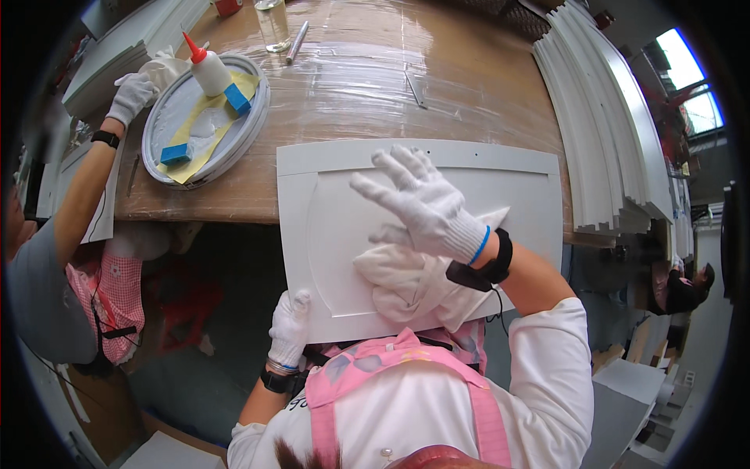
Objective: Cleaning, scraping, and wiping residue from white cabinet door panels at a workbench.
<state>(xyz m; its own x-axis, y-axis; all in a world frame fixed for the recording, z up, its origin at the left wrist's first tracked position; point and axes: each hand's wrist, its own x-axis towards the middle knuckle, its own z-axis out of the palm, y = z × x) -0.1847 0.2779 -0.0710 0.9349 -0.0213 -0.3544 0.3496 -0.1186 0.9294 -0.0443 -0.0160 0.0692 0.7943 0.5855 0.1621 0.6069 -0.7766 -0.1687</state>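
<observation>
A white cabinet door panel (pixel 344 234) with a recessed middle lies in front of me, partly over the table's near edge. My left hand (pixel 289 327), in a white knit glove, is closed on its near left corner. My gloved right hand (pixel 426 205) is over the panel's middle, fingers spread and holding nothing; whether it touches the surface I cannot tell. A crumpled white cloth (pixel 398 285) rests on the panel below my right wrist and hides part of its near edge.
Plastic film covers the brown table (pixel 351 102). A round lid (pixel 262 117) holds a glue bottle (pixel 211 74), blue sponge blocks (pixel 175 154) and yellow paper. Beyond are a glass jar (pixel 272 27) and marker (pixel 298 43). White panels (pixel 601 117) stack at right; a co-worker's gloved hand (pixel 131 98) is at left.
</observation>
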